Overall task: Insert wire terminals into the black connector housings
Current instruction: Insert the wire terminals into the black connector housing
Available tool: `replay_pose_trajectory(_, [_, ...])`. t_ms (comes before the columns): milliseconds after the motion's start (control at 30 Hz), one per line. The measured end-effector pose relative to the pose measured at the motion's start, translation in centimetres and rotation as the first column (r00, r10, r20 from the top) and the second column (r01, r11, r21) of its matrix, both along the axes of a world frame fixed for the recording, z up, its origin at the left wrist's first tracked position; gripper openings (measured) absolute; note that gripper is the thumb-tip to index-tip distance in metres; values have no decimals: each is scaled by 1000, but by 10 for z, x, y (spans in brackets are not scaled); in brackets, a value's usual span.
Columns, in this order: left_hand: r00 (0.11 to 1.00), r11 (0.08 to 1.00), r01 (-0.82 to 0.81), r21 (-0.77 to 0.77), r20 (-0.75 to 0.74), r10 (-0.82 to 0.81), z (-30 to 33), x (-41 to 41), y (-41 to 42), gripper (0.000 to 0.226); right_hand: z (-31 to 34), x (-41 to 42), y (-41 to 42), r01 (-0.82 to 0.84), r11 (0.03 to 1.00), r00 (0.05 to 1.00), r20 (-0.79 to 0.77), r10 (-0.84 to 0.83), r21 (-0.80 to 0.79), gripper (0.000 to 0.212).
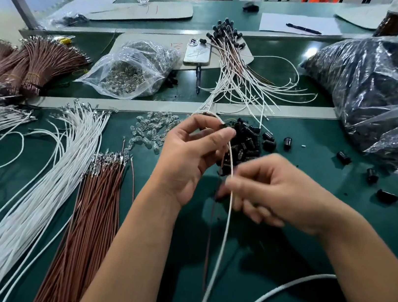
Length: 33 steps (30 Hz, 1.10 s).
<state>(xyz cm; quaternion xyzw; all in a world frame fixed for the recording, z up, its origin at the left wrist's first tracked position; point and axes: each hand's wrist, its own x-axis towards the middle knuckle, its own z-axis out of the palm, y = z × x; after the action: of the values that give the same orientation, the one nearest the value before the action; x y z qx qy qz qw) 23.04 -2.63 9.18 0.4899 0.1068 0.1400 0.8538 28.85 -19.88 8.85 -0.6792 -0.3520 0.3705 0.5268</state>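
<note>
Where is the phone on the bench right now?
In the head view the phone lies face down at upper centre, between the clear bag of small parts on its left and the fan of finished white wires on its right.

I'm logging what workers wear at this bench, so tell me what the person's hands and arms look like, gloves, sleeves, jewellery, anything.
Both the left hand and the right hand are bare: no gloves, rings or watch show. Both forearms are uncovered as far as the picture's bottom edge, so no sleeve is in view. The right hand's fingers are motion-blurred.
</note>
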Motion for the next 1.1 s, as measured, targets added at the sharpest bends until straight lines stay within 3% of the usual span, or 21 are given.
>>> replay_pose_trajectory(67, [1000, 997, 29, 74, 3, -29, -1, 0, -4, 22, -1, 1, 5, 219, 966, 976, -32, -217, 136, 30])
replay_pose_trajectory(100, [1000, 995, 27, 97, 6, -27, -1, 1, -6, 22, -1, 3, 4, 246, 957, 969, -29, -244, 153, 27])
replay_pose_trajectory(267, [999, 995, -36, 88, 19, 34, -3, 2, -5, 20, -1, 4, -6, -80, 991, 996, 29, 84, -108, 23])
replay_pose_trajectory(367, [999, 990, -33, 134, 22, 30, -4, 2, -5, 20, -1, 3, -7, -145, 977, 989, 11, 148, -159, 23])
replay_pose_trajectory(467, [999, 982, -28, 186, 21, 25, -5, 3, -6, 23, -2, 4, -3, 55, 997, 997, 56, -53, -52, 25])
replay_pose_trajectory(567, [1000, 975, -19, 220, 22, 15, -4, 3, -7, 19, -4, 5, 3, 279, 954, 959, 27, -283, 110, 20])
replay_pose_trajectory(933, [992, 967, -24, 253, 127, -8, -2, 2, -12, 25, -6, 11, -3, 226, 968, 970, 69, -235, 110, 23])
replay_pose_trajectory(1100, [970, 964, -22, 265, 241, -44, 0, 1, -13, 30, -9, 9, 2, 350, 895, 907, 140, -398, 276, 15])
